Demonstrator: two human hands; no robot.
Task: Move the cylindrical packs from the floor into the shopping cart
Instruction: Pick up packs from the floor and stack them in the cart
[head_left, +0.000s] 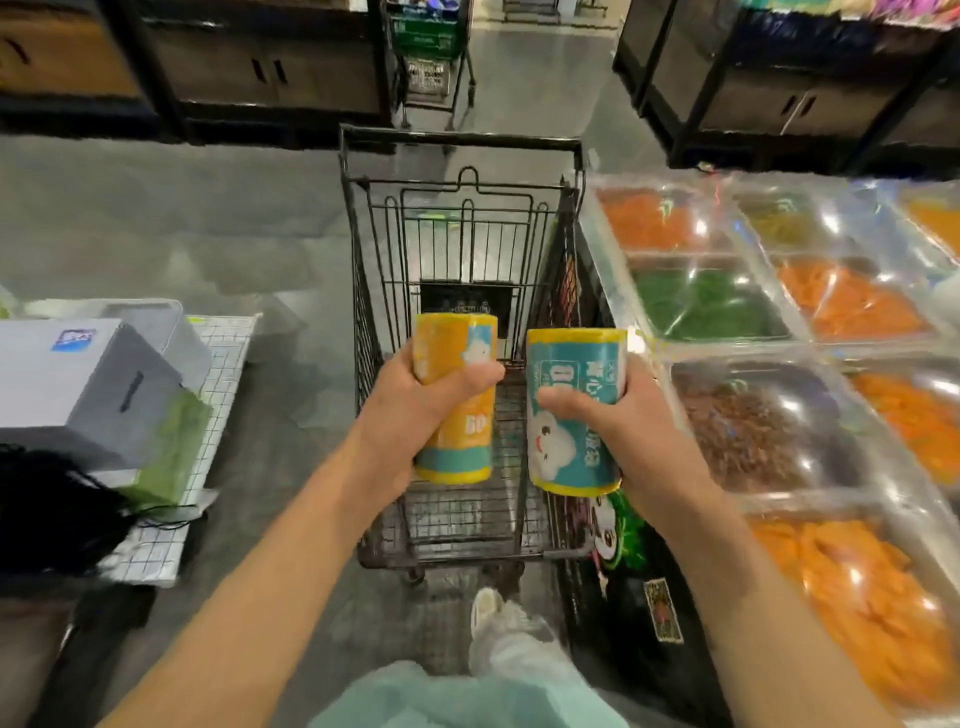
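Both packs are off the floor but not yet in the shopping cart (462, 332). The left hand (415, 410) has its fingers wrapped tight round the orange pack (457, 421); the right hand (618, 415) is clamped the same way on the teal pack (566, 441). Both are held upright above the cart's near edge. The basket looks empty apart from a dark sheet at its far end, so I'd say lowering and letting go is what remains.

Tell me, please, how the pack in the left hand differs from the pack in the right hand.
The left pack, gripped by the left hand, is mostly orange; the right pack, gripped by the right hand, is mostly teal with a large cloud face. Both are upright, yellow-rimmed cylinders above the shopping cart.
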